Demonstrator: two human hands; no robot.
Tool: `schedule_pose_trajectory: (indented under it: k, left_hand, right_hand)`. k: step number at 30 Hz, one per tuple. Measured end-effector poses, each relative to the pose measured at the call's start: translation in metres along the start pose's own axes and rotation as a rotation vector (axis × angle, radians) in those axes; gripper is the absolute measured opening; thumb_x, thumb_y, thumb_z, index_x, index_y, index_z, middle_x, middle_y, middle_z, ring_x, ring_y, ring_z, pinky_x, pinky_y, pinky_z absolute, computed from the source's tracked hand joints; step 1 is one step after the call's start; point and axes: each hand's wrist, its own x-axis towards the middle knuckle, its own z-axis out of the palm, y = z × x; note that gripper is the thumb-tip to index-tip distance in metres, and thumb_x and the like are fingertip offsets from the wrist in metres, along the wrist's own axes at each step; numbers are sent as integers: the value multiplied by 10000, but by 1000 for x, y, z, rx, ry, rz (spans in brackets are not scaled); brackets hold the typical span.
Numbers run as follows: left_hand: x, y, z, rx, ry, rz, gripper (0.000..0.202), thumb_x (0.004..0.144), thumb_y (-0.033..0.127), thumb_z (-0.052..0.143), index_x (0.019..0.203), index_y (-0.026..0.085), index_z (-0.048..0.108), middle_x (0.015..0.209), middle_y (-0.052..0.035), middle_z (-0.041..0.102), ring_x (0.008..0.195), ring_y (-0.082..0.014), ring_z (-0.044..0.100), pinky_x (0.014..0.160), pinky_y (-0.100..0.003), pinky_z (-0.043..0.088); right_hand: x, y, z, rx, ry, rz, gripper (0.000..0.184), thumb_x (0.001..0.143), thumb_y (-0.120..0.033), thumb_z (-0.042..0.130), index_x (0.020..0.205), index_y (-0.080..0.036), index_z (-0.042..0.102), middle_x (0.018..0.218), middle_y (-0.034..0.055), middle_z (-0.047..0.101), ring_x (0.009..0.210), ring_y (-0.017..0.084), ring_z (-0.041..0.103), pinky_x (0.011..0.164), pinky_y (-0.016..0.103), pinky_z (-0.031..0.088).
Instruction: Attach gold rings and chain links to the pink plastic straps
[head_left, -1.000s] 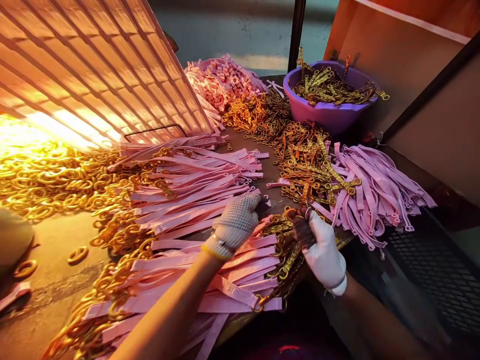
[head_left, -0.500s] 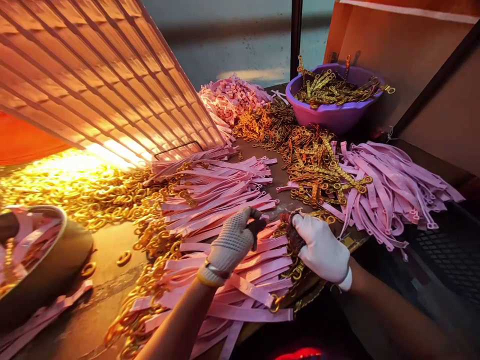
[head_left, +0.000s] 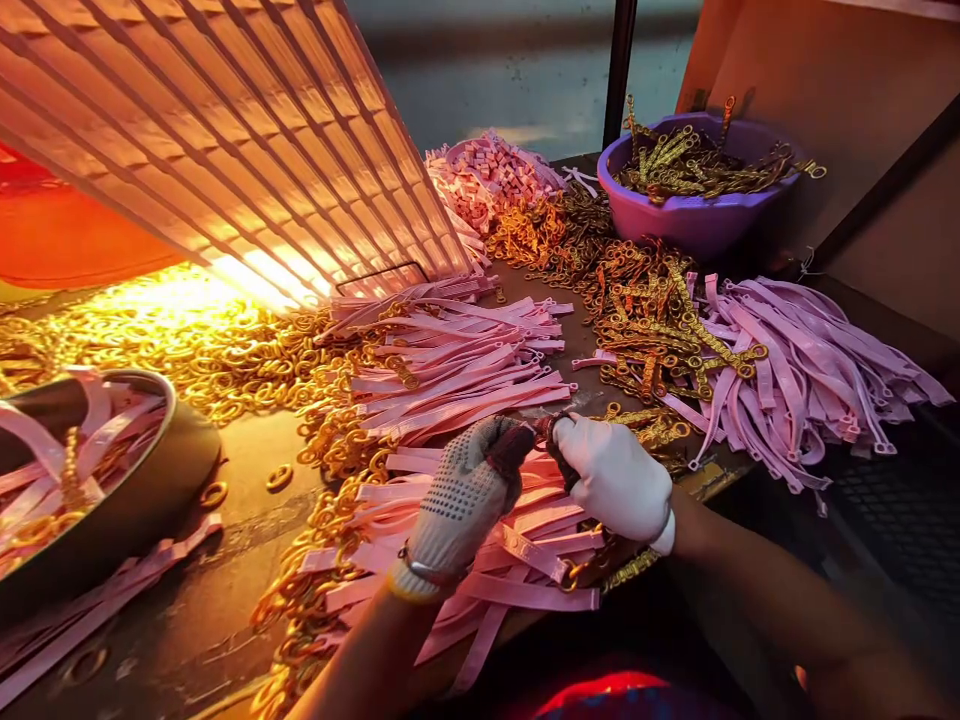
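My left hand (head_left: 466, 500), in a dotted knit glove with dark fingertips, is pinched closed over the pink straps. Close beside it, my right hand (head_left: 613, 478), in a white glove with dark finger covers, is closed too. Their fingertips meet, and what they grip is small and mostly hidden by the fingers. Beneath both hands lies a layer of flat pink straps (head_left: 536, 585), one of them with a gold ring (head_left: 576, 574) at its end. Gold chain pieces (head_left: 634, 580) lie by the table edge under my right wrist.
A purple bowl (head_left: 701, 215) of gold chain pieces stands at the back right, near a heap of pink straps (head_left: 810, 360). Gold rings (head_left: 247, 360) spread at left under a ribbed, lit panel (head_left: 300, 150). A round basin (head_left: 184, 460) holds straps and gold pieces.
My hands have come closer together, fingertips now meeting. The surroundings have shifted rightward in the view. A dark shape at the basin's left edge is gone.
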Motion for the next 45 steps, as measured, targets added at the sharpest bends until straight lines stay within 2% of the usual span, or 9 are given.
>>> schedule_pose_trajectory:
  k: [8,10,13,15,18,21,29,40,45]
  left_hand:
    - [-9,-7,0,-237,-101,-161,347,895,520,550,752,205,524,529,65,393,418,-86,330,393,-200,271]
    - [-8,-12,2,-157,-87,-82,317,900,469,549,730,202,535,551,46,440,457,-101,374,434,-215,317]
    - [-4,-19,5,82,-53,126,204,882,338,567,750,192,622,723,-26,633,661,-158,552,651,-270,455]
    - [-3,-22,6,143,-73,159,175,882,314,560,814,197,672,812,-46,689,764,-189,600,750,-297,468]
    - [-6,-23,6,106,-97,62,273,905,392,551,744,195,647,698,-21,639,653,-167,552,626,-261,428]
    - [-11,-20,6,51,-94,16,343,921,435,527,693,191,607,602,8,558,554,-136,467,535,-246,362]
    - [-22,-22,18,68,-29,129,333,915,387,497,682,175,605,653,-5,587,605,-137,484,579,-249,389]
    - [-16,-34,20,96,-55,152,283,878,314,464,674,174,603,640,-6,624,591,-147,524,549,-249,422]
    - [-4,-36,13,74,-111,97,224,833,339,541,834,176,694,793,-37,727,723,-204,640,676,-298,514]
  right_hand:
    - [2,-6,17,-203,135,-179,331,1006,-72,263,1004,-141,587,799,125,645,708,224,606,532,293,377]
    - [6,-4,18,-217,140,-212,351,1014,-70,242,994,-142,586,773,117,639,697,221,604,526,291,370]
    - [10,-2,14,-235,96,-171,384,1016,-70,206,969,-152,579,780,114,644,690,225,616,530,294,386]
    - [9,-3,10,-222,56,-106,334,1001,-70,251,986,-156,573,825,116,653,700,226,626,549,296,413]
    - [0,-4,0,-179,6,-62,230,954,-79,366,1050,-163,557,903,115,661,730,224,637,591,293,451]
    - [-8,-4,-8,-158,-49,-58,269,877,-77,457,1116,-172,534,909,103,680,736,238,662,590,295,464]
    - [-6,-6,6,-222,-103,-8,150,828,-167,524,977,-156,540,728,99,678,648,260,685,526,297,456]
    - [-11,-8,27,-288,-48,-240,149,943,-78,370,941,-138,507,630,47,605,537,185,612,454,253,380]
    - [-14,-5,25,-275,-50,-206,187,962,-103,340,986,-142,521,667,54,628,548,203,607,438,292,372]
